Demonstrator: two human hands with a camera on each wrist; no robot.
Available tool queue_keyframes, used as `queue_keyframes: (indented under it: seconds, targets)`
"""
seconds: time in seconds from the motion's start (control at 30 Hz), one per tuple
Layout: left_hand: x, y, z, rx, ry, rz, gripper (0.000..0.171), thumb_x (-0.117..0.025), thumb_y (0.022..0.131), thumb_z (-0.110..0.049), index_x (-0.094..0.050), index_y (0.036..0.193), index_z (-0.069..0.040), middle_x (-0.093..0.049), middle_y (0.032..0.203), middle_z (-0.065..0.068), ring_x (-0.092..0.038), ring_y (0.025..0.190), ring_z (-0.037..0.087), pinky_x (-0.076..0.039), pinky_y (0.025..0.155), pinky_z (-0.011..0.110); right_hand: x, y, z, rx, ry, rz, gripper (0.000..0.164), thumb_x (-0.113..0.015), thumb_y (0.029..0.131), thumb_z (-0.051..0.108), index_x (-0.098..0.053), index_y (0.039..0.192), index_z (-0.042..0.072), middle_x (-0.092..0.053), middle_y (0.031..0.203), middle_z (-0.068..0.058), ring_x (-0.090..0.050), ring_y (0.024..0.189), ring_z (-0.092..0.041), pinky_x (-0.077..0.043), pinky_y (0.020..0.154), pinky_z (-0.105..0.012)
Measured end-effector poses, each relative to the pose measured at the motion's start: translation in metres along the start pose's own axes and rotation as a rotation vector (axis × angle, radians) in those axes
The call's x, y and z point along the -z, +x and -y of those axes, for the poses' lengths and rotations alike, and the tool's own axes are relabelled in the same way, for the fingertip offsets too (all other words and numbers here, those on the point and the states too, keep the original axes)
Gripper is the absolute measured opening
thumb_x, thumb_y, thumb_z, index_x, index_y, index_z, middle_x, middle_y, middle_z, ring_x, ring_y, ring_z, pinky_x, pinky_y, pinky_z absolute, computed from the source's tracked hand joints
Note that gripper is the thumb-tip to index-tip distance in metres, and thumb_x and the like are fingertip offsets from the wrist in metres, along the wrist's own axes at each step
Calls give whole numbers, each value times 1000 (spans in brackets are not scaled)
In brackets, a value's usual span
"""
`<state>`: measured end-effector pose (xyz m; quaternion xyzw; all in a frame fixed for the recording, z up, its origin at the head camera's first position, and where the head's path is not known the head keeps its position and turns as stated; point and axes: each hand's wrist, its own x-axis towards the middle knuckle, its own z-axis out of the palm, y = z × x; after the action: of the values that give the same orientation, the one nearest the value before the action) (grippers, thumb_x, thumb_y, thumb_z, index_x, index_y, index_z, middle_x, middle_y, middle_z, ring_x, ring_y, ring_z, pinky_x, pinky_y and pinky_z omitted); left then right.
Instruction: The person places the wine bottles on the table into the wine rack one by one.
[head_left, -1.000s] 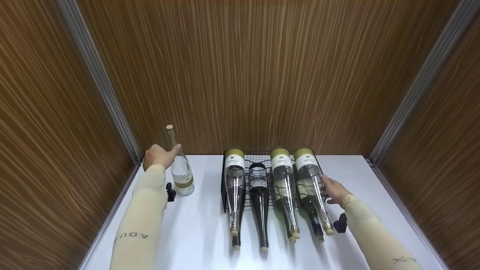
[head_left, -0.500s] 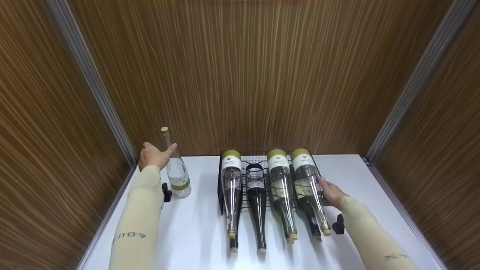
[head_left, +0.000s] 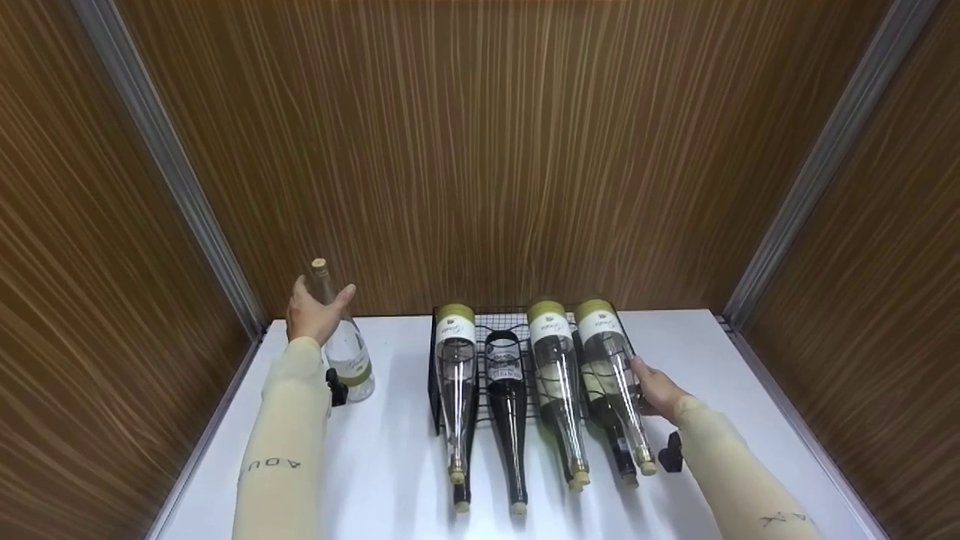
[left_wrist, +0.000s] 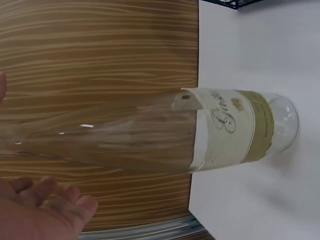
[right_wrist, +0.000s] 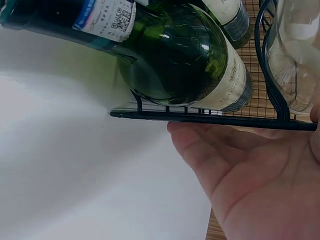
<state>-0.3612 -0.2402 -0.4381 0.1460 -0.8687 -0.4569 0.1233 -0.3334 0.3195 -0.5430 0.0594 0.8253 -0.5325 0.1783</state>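
A clear corked bottle [head_left: 349,356] with a white and gold label stands upright at the left. My left hand [head_left: 311,315] is at its neck, thumb and fingers spread to either side of it; in the left wrist view the fingers [left_wrist: 75,207] are apart from the glass. A black wire rack [right_wrist: 215,119] holds lying bottles in two tiers, necks toward me. Against the rack's right side rests my right hand [head_left: 660,390], fingers fairly straight along its frame, thumb up by the rightmost upper clear bottle [head_left: 619,375].
Other clear bottles [head_left: 455,375] lie on the upper tier, over dark ones. One dark bottle [head_left: 508,420] lies with nothing above it. The necks overhang the white table [head_left: 390,480] in front. Wood-patterned panels [head_left: 480,150] close off the back and both sides.
My left hand has spread its fingers and moved slightly toward the standing bottle's neck. The right hand stays at the rack's side. The head view has shifted a little.
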Motion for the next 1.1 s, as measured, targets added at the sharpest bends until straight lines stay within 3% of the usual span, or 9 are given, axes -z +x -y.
queue_keyframes:
  seconds: [0.13, 0.3, 0.5, 0.77, 1.1]
  targets:
    - [-4, 3, 4, -25, -52, 26, 79, -43, 89, -54, -11, 146, -9, -24, 146, 16, -23, 133, 31, -21, 106, 45, -1, 0, 1, -8, -1, 6, 72, -14, 96, 53, -24, 140, -3, -56, 102, -17, -60, 90, -27, -40, 91, -51]
    - [-3, 4, 7, -34, -68, 27, 67, -32, 95, -49, -18, 143, -6, -30, 143, 18, -27, 131, 32, -22, 106, 46, -2, -1, 4, -8, -58, 24, 76, -11, 94, 56, -18, 142, -3, -53, 108, -20, -56, 98, -34, -35, 95, -55]
    - [-9, 0, 15, -43, -43, 21, 68, -25, 95, -51, -14, 143, -5, -32, 140, 21, -31, 128, 35, -26, 103, 48, -6, -3, 1, -12, -43, 28, 79, -11, 93, 58, -18, 141, -5, -46, 119, -26, -47, 110, -42, -31, 97, -56]
    - [-18, -10, 23, -18, -37, 35, 76, -20, 92, -58, -3, 145, -6, -30, 141, 23, -29, 129, 36, -23, 104, 49, -8, -7, -7, -18, -46, 24, 78, -11, 94, 56, -22, 138, -7, -47, 115, -24, -51, 104, -39, -31, 96, -59]
    - [-30, -26, 25, -86, -102, -30, 65, -22, 93, -56, -18, 140, -11, -38, 136, 19, -33, 126, 34, -27, 102, 48, 1, -3, 0, -20, -72, 12, 79, -10, 93, 59, -20, 141, -3, -47, 116, -24, -50, 106, -39, -34, 94, -57]
